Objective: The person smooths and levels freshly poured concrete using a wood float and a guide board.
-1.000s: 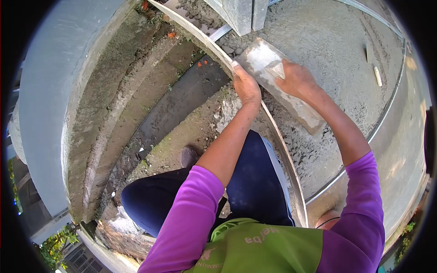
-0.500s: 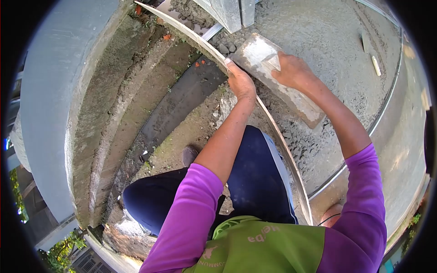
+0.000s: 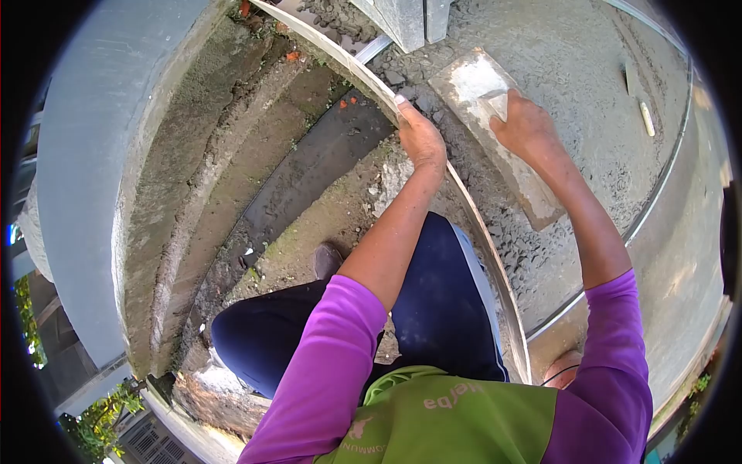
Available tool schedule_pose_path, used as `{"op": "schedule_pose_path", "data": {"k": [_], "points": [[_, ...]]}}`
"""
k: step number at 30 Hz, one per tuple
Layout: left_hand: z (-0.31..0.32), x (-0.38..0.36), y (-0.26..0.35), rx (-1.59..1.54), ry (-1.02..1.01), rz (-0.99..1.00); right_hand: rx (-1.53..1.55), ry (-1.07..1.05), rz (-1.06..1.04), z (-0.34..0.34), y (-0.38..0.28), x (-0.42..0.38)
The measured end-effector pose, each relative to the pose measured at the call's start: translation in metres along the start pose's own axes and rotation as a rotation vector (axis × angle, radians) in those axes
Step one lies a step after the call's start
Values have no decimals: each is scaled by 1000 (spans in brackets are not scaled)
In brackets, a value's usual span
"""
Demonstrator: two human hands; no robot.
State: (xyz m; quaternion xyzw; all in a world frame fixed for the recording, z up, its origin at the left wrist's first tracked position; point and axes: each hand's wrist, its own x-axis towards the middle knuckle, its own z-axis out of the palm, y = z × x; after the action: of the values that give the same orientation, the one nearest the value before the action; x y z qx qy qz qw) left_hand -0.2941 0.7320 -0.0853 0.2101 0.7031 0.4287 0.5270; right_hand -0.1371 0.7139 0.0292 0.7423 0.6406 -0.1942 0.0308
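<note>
My right hand (image 3: 527, 124) is closed round the handle of a long flat float (image 3: 504, 158), which lies on grey wet mortar (image 3: 576, 66). Smeared with cement, the float slants from upper left to lower right. My left hand (image 3: 421, 135) grips the thin curved board (image 3: 483, 240) that edges the mortar, its thumb on the top edge. Beside the board, the mortar is rough and lumpy; farther right it looks smoother.
A grey post (image 3: 398, 23) stands at the top. A trowel with a pale handle (image 3: 647, 118) lies on the mortar at the right. A metal strip (image 3: 666, 179) curves along the right side. Concrete steps (image 3: 209, 178) descend at the left.
My right hand and the float have shifted right, away from the curved board, which leaves a wider band of rough mortar between them. My left hand still grips the board.
</note>
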Motion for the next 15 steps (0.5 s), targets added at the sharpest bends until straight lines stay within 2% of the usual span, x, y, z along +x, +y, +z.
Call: {"op": "schedule_pose_path", "data": {"k": [4,8,15], "points": [[-3,-12,8,25,16,1,113,62,-27,16,-28,6],[-2,-3,-2,-41,-31,85,139,36,-139,37,-60,48],[-2,-11,8,10,24,40,114,17,-146,40,-35,46]]}}
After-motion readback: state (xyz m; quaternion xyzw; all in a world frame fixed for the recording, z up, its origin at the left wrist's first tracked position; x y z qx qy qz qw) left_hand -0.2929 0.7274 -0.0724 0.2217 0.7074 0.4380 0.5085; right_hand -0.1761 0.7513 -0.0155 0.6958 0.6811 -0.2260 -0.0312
